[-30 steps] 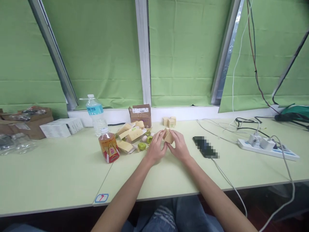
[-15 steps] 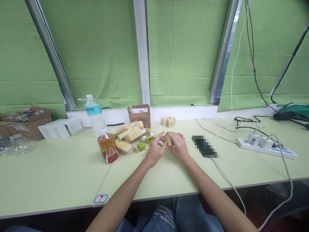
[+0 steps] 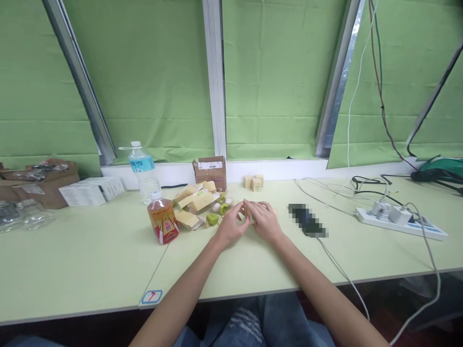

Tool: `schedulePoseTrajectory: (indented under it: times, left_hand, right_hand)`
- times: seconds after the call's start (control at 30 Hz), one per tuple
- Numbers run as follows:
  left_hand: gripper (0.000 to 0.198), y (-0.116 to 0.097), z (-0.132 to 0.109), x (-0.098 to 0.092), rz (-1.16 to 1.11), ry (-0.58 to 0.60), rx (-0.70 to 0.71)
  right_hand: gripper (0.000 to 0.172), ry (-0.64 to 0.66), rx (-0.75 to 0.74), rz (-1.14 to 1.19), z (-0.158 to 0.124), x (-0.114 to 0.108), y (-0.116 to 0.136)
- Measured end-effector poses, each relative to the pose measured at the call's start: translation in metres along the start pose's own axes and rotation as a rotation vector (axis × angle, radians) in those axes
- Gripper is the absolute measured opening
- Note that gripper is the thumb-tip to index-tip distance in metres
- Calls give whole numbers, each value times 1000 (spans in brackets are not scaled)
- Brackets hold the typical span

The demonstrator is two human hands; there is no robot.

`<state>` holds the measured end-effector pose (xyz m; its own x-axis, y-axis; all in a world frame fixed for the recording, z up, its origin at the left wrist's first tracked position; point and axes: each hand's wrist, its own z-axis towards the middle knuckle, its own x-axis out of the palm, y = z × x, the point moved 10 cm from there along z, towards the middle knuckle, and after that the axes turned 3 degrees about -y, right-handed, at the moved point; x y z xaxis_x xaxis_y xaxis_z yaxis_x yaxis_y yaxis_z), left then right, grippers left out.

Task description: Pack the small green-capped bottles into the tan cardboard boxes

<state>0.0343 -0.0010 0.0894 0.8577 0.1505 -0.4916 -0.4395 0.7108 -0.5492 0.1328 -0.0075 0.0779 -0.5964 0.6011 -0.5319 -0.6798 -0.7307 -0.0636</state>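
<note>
Between my two hands is a small tan cardboard box point(image 3: 252, 219), mostly covered by the fingers. My left hand point(image 3: 233, 223) grips its left side with thumb and fingertips. Over the top and right side of the box curl the fingers of my right hand point(image 3: 265, 220). Just left of my hands lie flattened tan cartons point(image 3: 200, 201) in a heap, with small round green pieces point(image 3: 212, 219) and whitish ones among them. Several small tan boxes point(image 3: 257, 183) like the held one stand together farther back, near the wall.
A red-labelled drink bottle point(image 3: 162, 219) and a large clear water bottle point(image 3: 143, 176) stand left of the heap. Behind it is a brown carton point(image 3: 210, 173). On the right lie a phone point(image 3: 307, 220), cables and a white power strip point(image 3: 401, 224).
My right fingers have slid further over the box, so less of it shows now. Both hands stay at nearly the same place. The camera view has shifted slightly.
</note>
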Motion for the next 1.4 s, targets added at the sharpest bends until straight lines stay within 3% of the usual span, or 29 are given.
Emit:
schedulePoseTrajectory:
  times: [1.4]
  left_hand:
    - [42, 5, -1, 2, -24, 60, -45]
  right_hand:
    - [68, 1, -41, -12, -2, -1, 5]
